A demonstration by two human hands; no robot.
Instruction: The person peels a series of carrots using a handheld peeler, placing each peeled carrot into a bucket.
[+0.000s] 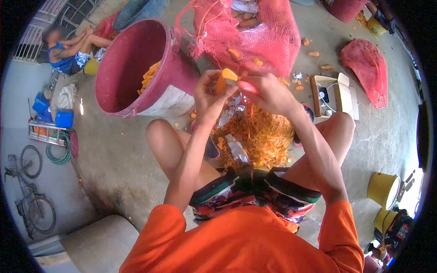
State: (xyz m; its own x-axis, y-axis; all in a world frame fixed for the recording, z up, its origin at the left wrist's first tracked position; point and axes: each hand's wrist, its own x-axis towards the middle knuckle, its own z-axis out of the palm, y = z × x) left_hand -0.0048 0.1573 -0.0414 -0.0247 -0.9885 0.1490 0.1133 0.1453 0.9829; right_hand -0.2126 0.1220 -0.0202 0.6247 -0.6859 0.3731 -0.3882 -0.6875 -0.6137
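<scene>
My left hand (208, 95) is closed around a peeled orange carrot (229, 74), its pale flat end tilted up. My right hand (273, 93) grips a knife by its pinkish-red handle (248, 87). The short metal blade (231, 83) touches the carrot beside my left thumb. Below both hands, between my feet, lies a heap of orange peelings (264, 136) with silvery scraps (236, 148) in it. Left of my hands stands a large red tub (182, 68) with peeled carrots (149, 77) inside.
A red mesh sack (277, 41) of carrots lies ahead. To the right are an open cardboard box (318, 109) with a cable, another red sack (366, 68) and a yellow bucket (382, 189). A person (68, 52) sits at far left, near a bicycle (29, 182) and ladder (45, 132).
</scene>
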